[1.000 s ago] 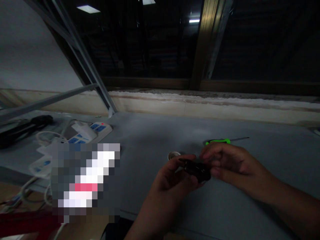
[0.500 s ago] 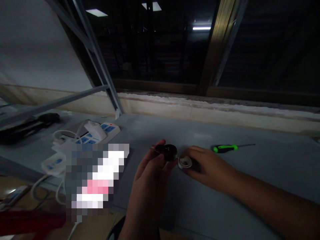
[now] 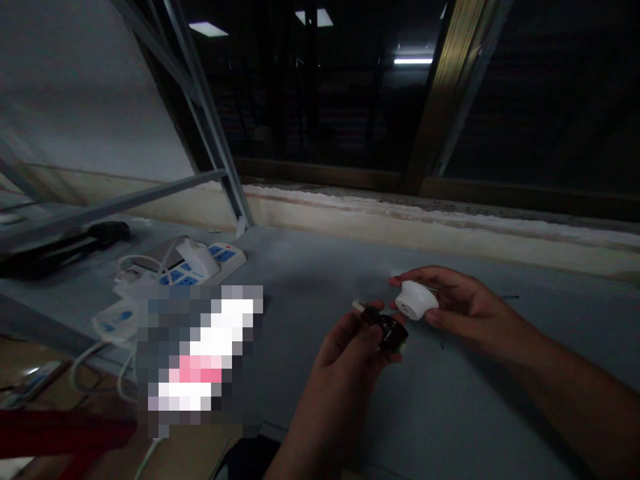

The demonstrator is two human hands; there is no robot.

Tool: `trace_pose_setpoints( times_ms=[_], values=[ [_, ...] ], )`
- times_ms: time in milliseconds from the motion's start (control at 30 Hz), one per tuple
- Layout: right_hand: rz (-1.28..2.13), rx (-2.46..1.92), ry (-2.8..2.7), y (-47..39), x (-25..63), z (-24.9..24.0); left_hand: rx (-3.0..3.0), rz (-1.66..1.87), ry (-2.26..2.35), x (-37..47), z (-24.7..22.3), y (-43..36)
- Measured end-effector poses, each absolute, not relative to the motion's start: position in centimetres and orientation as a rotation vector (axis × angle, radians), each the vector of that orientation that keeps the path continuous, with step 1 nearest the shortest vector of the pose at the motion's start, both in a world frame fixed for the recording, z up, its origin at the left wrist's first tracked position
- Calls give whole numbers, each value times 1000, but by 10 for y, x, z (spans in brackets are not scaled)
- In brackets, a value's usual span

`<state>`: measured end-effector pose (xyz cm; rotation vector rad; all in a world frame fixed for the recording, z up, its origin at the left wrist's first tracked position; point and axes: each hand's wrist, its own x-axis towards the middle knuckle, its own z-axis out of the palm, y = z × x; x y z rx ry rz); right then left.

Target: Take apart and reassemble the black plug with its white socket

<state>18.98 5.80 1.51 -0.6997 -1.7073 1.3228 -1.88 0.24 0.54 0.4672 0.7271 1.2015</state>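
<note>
My left hand (image 3: 345, 350) is closed around a small dark, glossy part (image 3: 394, 333) with a pale tip sticking out at its upper left. A bit of green shows at its lower right edge. Just up and to the right, my right hand (image 3: 467, 308) grips a white rounded plastic piece (image 3: 416, 301) by its side, with small dark holes on the face toward me. The two pieces are close together, with a narrow gap between them. Behind my right hand only the thin shaft of a screwdriver (image 3: 510, 297) shows; its handle is hidden.
On the left of the grey tabletop (image 3: 300, 267) lies a white power strip (image 3: 233, 257) with a plugged-in white adapter (image 3: 197, 259) and cables. A blurred-out bright screen (image 3: 200, 353) is in front of it. A metal frame post (image 3: 233, 180) stands by the window ledge.
Both hands have shifted right in the picture. The white piece has been turned from its hollow end to its closed face. My right hand now covers the green-and-black screwdriver handle. The view has shifted slightly.
</note>
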Motion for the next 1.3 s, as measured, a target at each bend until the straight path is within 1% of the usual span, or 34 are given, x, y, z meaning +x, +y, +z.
trace_pose_setpoints(
  times_ms=[267, 400, 1000, 1167, 1300],
  values=[
    [1449, -565, -1714, 56, 187, 16, 502, 1209, 743, -17, 7, 3],
    [1446, -555, -1755, 56, 189, 18, 504, 1224, 748, -15, 9, 4],
    [1158, -636, -1881, 53, 192, 18, 550, 1220, 776, -11, 9, 8],
    [1011, -682, -1966, 53, 195, 17, 566, 1217, 811, -11, 9, 7],
    [978, -687, -1991, 51, 194, 18, 538, 1252, 811, -10, 8, 7]
  ],
)
